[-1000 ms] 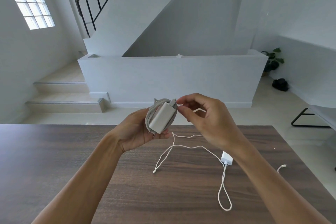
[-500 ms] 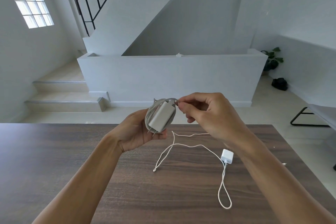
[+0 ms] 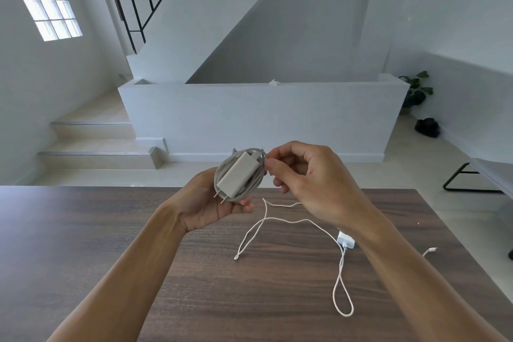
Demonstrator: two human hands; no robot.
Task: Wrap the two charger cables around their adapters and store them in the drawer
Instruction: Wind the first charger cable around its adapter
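The left hand (image 3: 211,203) is cupping the first adapter (image 3: 238,175) above the far edge of the wooden table (image 3: 111,230), fingers curling round it, with its grey cable (image 3: 222,172) lying in loops around the body (prongs pointing down-left). The right hand (image 3: 311,183) is pinching the cable's end at the adapter's top corner. The second adapter (image 3: 345,241) is lying on the table, partly behind the right forearm, its white cable (image 3: 277,221) trailing loose
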